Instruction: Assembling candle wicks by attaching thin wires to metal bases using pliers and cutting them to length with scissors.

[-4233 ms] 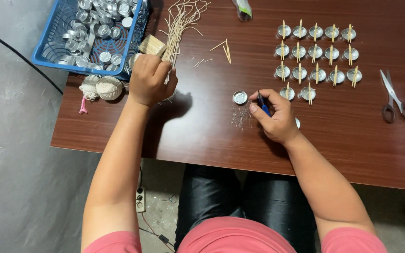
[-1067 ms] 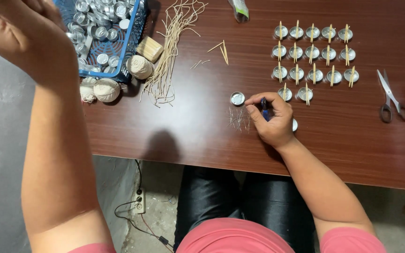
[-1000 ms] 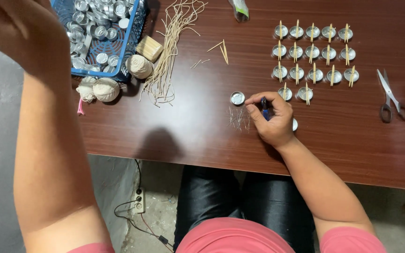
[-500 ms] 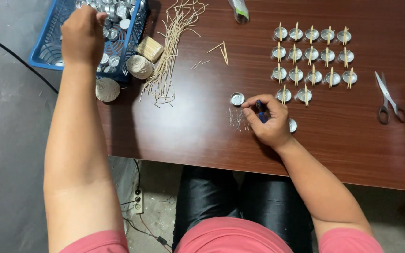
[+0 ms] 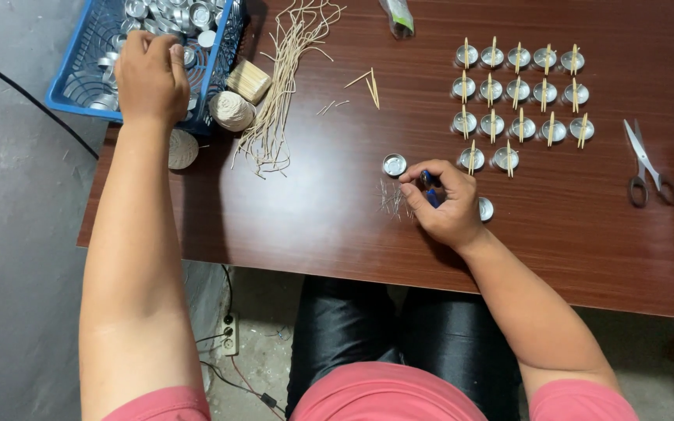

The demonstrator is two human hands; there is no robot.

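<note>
— Where did we find the left hand?

— In the upper left of the frame, we saw it reaching into the blue basket of small metal cups. Its fingers curled down over the cups at the basket's near edge, but we could not tell whether they were clamped on one or only resting among them.

— And the right hand?

— Near the middle of the frame, low on the brown surface. We saw its thumb and forefinger pinched together on a small blue tool, whose tip poked out between them.

— Where did the nearest cup lie?

— We noted a single empty metal cup just left of those fingertips, close but apart from them. Another cup peeked out at the right side of the hand, touching it or nearly so. A scatter of thin wire bits lay just left of the knuckles.

— What else did we see?

— Rows of finished cups with sticks in the upper right, scissors at the right edge, a heap of pale wicks and a ball of twine beside the basket.
</note>
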